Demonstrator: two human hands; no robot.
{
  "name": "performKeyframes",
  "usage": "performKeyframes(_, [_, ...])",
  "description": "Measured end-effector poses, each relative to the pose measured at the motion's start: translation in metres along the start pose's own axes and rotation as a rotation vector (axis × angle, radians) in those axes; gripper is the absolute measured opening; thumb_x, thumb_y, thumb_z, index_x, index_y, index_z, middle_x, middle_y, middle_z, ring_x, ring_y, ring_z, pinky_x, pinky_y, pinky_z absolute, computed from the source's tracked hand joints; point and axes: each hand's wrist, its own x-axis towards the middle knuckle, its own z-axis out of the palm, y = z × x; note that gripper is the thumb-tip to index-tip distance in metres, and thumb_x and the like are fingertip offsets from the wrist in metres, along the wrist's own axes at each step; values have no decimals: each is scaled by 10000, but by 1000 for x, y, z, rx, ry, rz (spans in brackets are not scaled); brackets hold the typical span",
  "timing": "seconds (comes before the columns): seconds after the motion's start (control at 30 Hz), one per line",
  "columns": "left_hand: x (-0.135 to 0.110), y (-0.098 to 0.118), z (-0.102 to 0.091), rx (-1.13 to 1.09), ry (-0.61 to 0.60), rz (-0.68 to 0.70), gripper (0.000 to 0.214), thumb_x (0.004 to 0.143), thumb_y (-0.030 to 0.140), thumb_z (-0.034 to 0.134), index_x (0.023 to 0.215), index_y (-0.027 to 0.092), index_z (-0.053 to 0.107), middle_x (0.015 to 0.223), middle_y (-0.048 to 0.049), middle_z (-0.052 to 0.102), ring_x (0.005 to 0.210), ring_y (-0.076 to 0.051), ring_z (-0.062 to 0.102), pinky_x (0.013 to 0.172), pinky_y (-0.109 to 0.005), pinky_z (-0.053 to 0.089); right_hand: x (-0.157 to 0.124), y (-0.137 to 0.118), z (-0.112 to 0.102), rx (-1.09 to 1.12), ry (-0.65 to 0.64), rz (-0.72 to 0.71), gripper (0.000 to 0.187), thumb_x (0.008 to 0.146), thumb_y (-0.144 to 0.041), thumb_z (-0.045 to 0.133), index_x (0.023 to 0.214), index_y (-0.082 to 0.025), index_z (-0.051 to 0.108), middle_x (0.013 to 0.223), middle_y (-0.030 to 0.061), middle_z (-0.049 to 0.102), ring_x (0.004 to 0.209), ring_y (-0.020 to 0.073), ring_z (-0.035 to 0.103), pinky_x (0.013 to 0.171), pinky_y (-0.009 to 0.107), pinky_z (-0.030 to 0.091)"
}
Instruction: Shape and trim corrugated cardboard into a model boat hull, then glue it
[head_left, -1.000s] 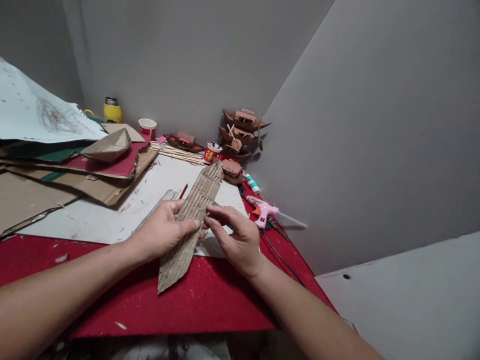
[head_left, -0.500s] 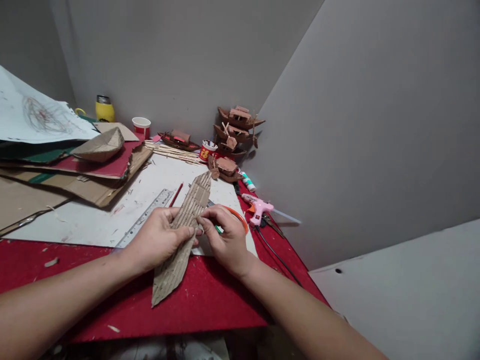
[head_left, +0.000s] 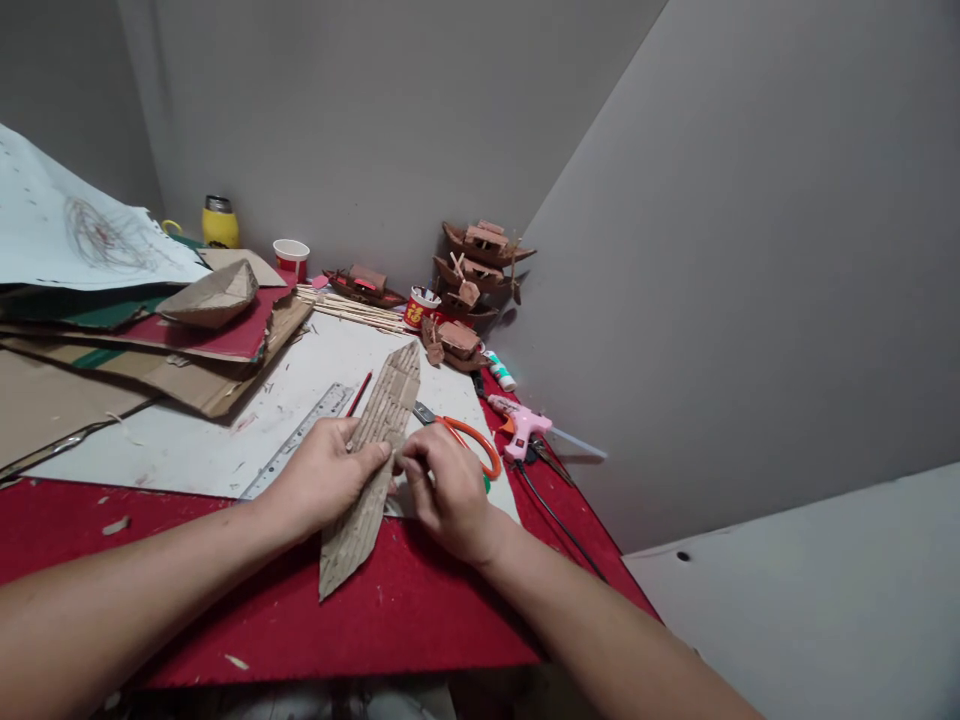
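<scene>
A long piece of corrugated cardboard (head_left: 382,415), pointed at both ends and with its ridges bared, slants over the front of the work surface. My left hand (head_left: 330,470) grips it around the middle, thumb on top and fingers underneath. At its right edge, the thumb and forefinger of my right hand (head_left: 446,490) are pinched together on the cardboard; the exact bit between the fingertips is hard to see. Scissors (head_left: 480,445) with orange handles lie just behind my right hand, partly covered. Left of the cardboard are a clear ruler (head_left: 300,440) and a red pencil (head_left: 360,393).
Cardboard sheets (head_left: 187,380) are stacked at the left, with a folded cardboard boat hull (head_left: 214,297) on top. Model boats (head_left: 480,245), thin sticks (head_left: 349,312) and a red cup (head_left: 422,308) stand at the back. A pink glue gun (head_left: 521,425) with its cord lies at the right.
My right hand has drawn slightly down and curled more at the cardboard's edge, uncovering more of the scissors. The left hand keeps its hold. The whole view has shifted a little.
</scene>
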Motion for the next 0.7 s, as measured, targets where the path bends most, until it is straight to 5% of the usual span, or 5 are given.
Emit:
performKeyframes(0.3, [0, 9, -2, -46, -58, -62, 177, 696, 247, 665, 815, 120, 635, 628, -36, 676, 495, -129, 598, 498, -235, 488, 2, -13, -15, 293, 182, 91, 151, 836, -73, 505, 901, -208, 523, 773, 40, 585, 724, 158, 565, 641, 294, 483])
performKeyframes(0.53, [5, 11, -6, -198, -36, -125, 262, 717, 300, 688, 916, 158, 593, 803, -63, 708, 574, -159, 651, 481, -259, 519, -5, -37, -22, 451, -283, -304, 158, 847, -103, 470, 934, -231, 499, 739, 25, 693, 673, 128, 656, 633, 233, 527])
performKeyframes(0.6, [7, 10, -7, -224, -29, -146, 255, 730, 312, 680, 910, 156, 589, 767, -64, 709, 544, -154, 645, 473, -253, 517, -5, -35, -20, 426, -192, -254, 241, 842, -99, 496, 1054, -214, 510, 798, 45, 711, 727, 137, 670, 668, 238, 539])
performKeyframes(0.7, [7, 9, -6, -228, -62, -155, 215, 741, 320, 669, 838, 139, 604, 663, -42, 688, 485, -134, 615, 469, -239, 511, -3, -23, -17, 338, 8, 35, 293, 827, -100, 575, 1095, -216, 551, 839, 51, 701, 738, 150, 660, 667, 258, 541])
